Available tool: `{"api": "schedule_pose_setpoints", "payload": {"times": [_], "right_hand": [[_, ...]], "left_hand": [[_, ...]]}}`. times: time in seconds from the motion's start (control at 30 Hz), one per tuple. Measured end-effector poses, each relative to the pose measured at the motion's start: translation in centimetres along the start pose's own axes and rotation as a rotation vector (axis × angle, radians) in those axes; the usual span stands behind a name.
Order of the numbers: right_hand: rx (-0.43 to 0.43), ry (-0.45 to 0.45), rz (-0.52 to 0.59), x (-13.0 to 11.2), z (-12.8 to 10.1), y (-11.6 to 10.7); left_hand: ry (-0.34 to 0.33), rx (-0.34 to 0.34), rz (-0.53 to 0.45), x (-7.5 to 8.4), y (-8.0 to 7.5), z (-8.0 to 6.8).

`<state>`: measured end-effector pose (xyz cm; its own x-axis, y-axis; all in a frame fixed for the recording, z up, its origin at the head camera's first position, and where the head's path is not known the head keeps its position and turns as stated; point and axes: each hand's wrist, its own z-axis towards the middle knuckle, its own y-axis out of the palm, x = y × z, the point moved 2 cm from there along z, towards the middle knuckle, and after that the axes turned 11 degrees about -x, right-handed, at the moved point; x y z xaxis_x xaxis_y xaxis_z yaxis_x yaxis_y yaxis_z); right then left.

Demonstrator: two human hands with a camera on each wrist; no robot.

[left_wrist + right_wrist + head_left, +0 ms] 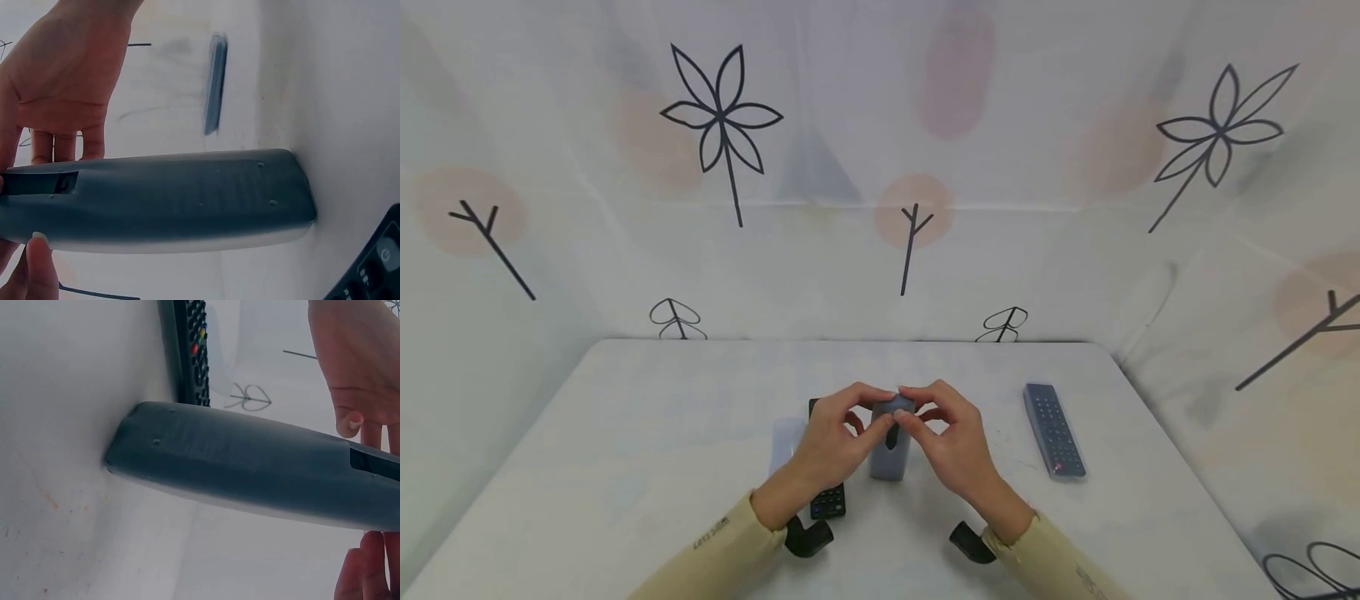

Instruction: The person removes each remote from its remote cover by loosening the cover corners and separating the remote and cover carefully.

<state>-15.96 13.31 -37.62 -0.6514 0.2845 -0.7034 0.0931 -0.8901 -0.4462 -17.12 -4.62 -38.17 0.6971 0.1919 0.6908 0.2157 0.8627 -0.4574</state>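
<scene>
Grey remote (891,446) propped on end on the white table (625,433).
Both the left hand (835,437) and the right hand (951,437) pinch its raised top end; a black remote (829,498) lies just beside it.

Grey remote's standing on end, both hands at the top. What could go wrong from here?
1. The grey remote stands on its narrow end on the table, held only at the top by the left hand and right hand; its base may slip or tip.
2. If it topples leftward, it could hit the black remote close beside it.
3. The battery slot looks open, leaving edges that fingertips could snag.
</scene>
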Motion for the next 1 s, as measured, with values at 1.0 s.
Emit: {"api": "schedule_pose_setpoints", "payload": {"times": [1.0], "right_hand": [[0.067, -0.098, -0.123, -0.2, 1.1, -0.6]], "left_hand": [[0.213, 0.101, 0.198, -0.2, 0.7, 0.3]]}}
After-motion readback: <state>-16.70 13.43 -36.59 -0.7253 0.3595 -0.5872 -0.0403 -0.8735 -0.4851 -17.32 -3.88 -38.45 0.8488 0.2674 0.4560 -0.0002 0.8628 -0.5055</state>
